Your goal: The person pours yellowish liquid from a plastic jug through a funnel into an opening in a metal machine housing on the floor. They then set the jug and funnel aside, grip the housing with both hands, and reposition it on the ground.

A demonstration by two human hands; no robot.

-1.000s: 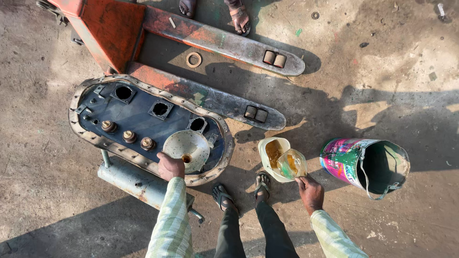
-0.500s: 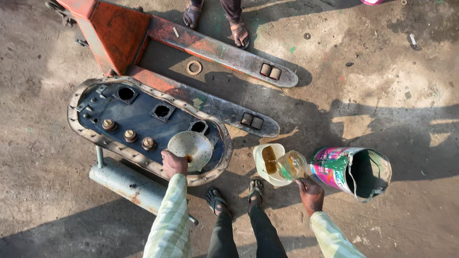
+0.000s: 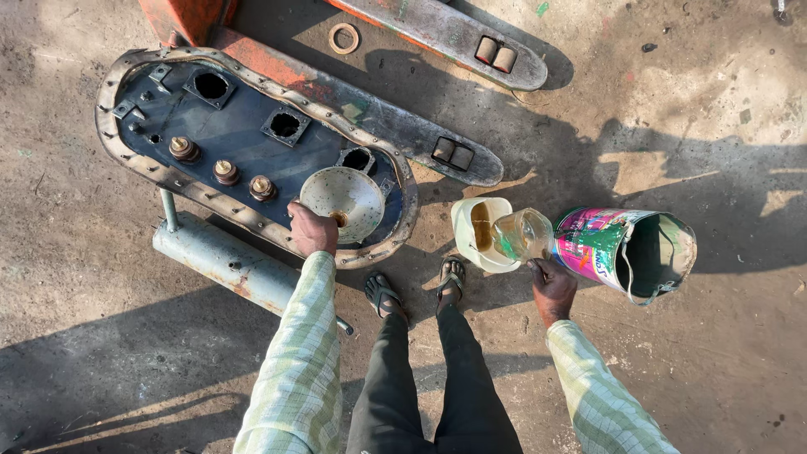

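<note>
My left hand (image 3: pixel 311 229) grips the rim of a metal funnel (image 3: pixel 343 202) that stands on a dark oval metal cover plate (image 3: pixel 244 139) with a bolted, rusty flange. My right hand (image 3: pixel 552 286) holds a small clear plastic bottle (image 3: pixel 521 234), tilted over a cream plastic jug (image 3: pixel 476 231) with brown liquid inside. Just right of the bottle lies a colourful paint can (image 3: pixel 622 250) on its side, its open mouth facing right. My feet in sandals (image 3: pixel 416 287) stand between the plate and the jug.
The orange forks of a pallet truck (image 3: pixel 395 126) run diagonally behind the plate. A grey metal cylinder (image 3: pixel 227 261) lies by the plate's near edge. A small metal ring (image 3: pixel 344 38) rests on the concrete between the forks. Three brass terminals (image 3: pixel 223 171) stick up from the plate.
The view has shifted, so everything sits lower in frame. My right hand has brought the bottle over the jug. The left hand stays on the funnel.
</note>
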